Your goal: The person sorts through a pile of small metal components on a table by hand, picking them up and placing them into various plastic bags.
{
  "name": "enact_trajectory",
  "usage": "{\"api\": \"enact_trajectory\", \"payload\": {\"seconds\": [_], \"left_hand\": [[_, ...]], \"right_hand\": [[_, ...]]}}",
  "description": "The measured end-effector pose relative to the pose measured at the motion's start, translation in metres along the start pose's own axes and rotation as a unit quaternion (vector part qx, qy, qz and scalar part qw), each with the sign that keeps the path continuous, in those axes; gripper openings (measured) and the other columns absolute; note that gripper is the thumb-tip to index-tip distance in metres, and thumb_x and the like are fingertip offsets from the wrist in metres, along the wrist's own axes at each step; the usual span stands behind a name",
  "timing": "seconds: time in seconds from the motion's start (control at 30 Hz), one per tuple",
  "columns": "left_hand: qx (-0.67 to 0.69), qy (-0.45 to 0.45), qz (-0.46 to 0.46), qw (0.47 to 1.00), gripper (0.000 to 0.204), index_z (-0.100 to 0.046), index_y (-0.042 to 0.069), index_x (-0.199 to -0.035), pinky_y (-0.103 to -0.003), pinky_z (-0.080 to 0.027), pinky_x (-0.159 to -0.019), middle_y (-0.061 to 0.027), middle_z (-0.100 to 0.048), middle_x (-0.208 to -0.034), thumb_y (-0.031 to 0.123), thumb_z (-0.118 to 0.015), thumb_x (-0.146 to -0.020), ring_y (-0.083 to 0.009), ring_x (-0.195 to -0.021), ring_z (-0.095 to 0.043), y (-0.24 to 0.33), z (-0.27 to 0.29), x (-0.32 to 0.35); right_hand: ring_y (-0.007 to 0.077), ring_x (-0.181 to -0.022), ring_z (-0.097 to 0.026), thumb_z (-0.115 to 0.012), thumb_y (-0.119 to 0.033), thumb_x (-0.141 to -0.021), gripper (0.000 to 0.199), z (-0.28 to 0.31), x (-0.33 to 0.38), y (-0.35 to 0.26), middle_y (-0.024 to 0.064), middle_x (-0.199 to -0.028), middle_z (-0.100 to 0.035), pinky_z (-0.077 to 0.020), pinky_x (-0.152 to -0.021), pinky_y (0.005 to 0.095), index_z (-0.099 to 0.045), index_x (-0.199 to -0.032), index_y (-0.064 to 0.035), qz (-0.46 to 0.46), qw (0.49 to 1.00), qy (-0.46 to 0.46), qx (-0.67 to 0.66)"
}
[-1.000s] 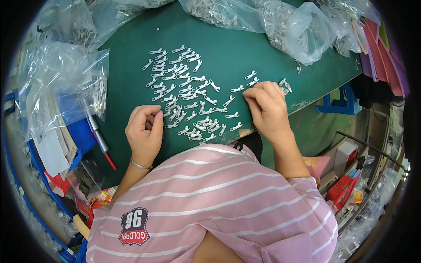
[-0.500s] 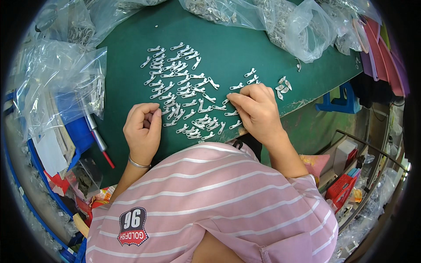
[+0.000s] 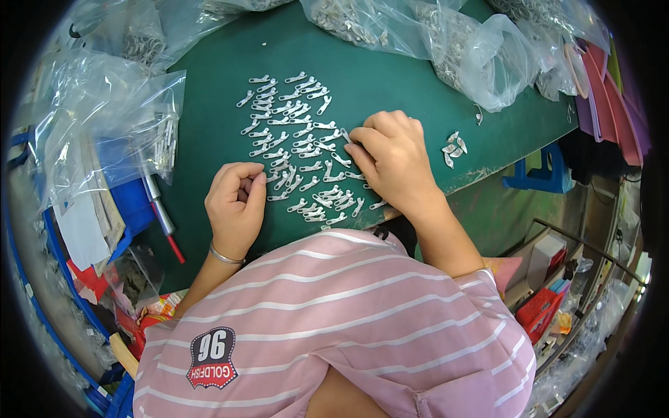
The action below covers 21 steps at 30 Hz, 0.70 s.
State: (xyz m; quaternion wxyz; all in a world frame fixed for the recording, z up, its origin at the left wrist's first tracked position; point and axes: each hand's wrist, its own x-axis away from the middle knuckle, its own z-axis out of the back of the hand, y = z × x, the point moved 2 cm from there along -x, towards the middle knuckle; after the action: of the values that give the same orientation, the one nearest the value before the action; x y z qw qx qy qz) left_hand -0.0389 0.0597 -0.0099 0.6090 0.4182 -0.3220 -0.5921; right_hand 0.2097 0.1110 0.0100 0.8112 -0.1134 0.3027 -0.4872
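Many small silver zipper pulls (image 3: 304, 148), each with a holed end, lie spread in loose rows on the green tabletop. My right hand (image 3: 394, 157) is over the right side of this spread, its thumb and index fingertip closed at one zipper pull (image 3: 345, 135). Some pieces beneath that hand are hidden. At the spread's left edge rests my left hand (image 3: 237, 202), fingers curled in and thumb against them; whatever they may hold is hidden. A few leaf-shaped silver pieces (image 3: 455, 148) sit apart, to the right of my right hand.
Clear plastic bags of metal parts (image 3: 474, 59) line the table's far side. At left are a plastic bag (image 3: 104, 125), a blue tray (image 3: 129, 205) and a red-tipped pen (image 3: 167, 226). A blue stool (image 3: 540, 171) stands beyond the table's worn right edge.
My right hand has moved left and slightly up, from the pieces at the right to the edge of the main spread. My left hand stays curled in place. The whole view has shifted slightly.
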Motion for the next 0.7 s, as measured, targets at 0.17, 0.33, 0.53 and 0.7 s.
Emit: {"api": "enact_trajectory", "payload": {"seconds": [0.17,0.33,0.53,0.7], "left_hand": [[-0.007,0.004,-0.015,1.000,0.011,-0.069,-0.001,-0.097,-0.019,-0.043,-0.053,-0.0050,-0.063,-0.092,-0.007,-0.069,-0.087,-0.0052,-0.063,-0.054,0.002,-0.001,-0.002],[-0.012,0.009,-0.014,1.000,0.011,-0.068,-0.002,-0.097,-0.020,-0.043,-0.053,-0.0056,-0.064,-0.091,-0.007,-0.069,-0.087,-0.0061,-0.063,-0.054,0.000,0.000,-0.001],[-0.011,0.003,-0.008,1.000,0.011,-0.068,-0.002,-0.097,-0.020,-0.043,-0.054,-0.0058,-0.064,-0.090,-0.006,-0.069,-0.087,-0.0066,-0.063,-0.054,0.002,0.000,-0.002],[-0.010,0.003,-0.009,1.000,0.011,-0.068,-0.002,-0.097,-0.020,-0.043,-0.054,-0.0057,-0.064,-0.090,-0.006,-0.069,-0.087,-0.0066,-0.063,-0.054,0.003,0.000,-0.002]], "right_hand": [[0.0229,-0.091,-0.058,-0.072,-0.004,-0.077,0.013,0.003,-0.001,0.005,0.0006,-0.091,-0.062,-0.0408,-0.083,0.0394,-0.072,-0.088,-0.0113,0.023,0.999,-0.033,0.021],[0.0242,-0.089,-0.060,-0.069,0.002,-0.077,0.020,0.016,-0.003,0.016,0.0025,-0.093,-0.064,-0.0421,-0.082,0.0382,-0.071,-0.093,-0.0105,-0.010,1.000,0.014,-0.002],[0.0245,-0.087,-0.061,-0.070,0.001,-0.079,0.016,0.021,-0.003,0.020,0.0025,-0.090,-0.065,-0.0423,-0.079,0.0382,-0.071,-0.091,-0.0092,-0.016,0.999,0.034,0.003],[0.0246,-0.086,-0.061,-0.070,0.001,-0.080,0.015,0.015,-0.002,0.015,0.0028,-0.088,-0.064,-0.0423,-0.079,0.0383,-0.070,-0.091,-0.0085,-0.010,1.000,0.027,-0.007]]}}
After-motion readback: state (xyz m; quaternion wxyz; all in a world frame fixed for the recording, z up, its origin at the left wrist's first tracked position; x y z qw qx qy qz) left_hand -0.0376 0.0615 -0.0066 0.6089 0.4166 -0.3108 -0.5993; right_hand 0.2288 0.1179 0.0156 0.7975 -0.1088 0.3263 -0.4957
